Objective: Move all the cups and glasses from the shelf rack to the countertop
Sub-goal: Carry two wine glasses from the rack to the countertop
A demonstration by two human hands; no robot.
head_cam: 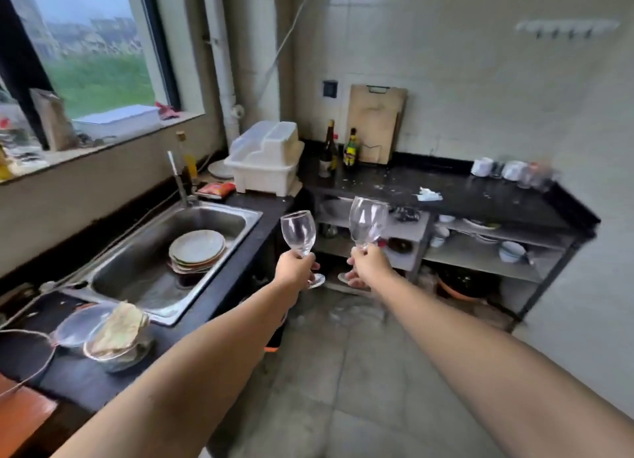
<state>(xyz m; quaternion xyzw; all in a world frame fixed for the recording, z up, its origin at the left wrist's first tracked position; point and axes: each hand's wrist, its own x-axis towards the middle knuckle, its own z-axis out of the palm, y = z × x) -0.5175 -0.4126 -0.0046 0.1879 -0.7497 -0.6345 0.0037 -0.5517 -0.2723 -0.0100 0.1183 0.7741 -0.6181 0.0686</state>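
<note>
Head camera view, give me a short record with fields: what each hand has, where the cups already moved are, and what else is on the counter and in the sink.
left hand: left hand grips the stem of an upright wine glass
right hand: right hand grips the stem of a second wine glass, tilted slightly
countertop: black countertop, cluster of cups and glasses at its far right end
also on counter: two bottles, white dish rack, cutting board leaning on the wall
sink: sink holds stacked plates
shelf rack: shelf rack under the counter, bowls visible

Wine glasses (pixel 298 231): clear, glossy glass. Sink (pixel 164 251): brushed steel, dull sheen. Counter (pixel 480 196): black, polished, speckled. Dish rack (pixel 264 159): white matt plastic. Cutting board (pixel 375 121): pale worn wood.
</note>
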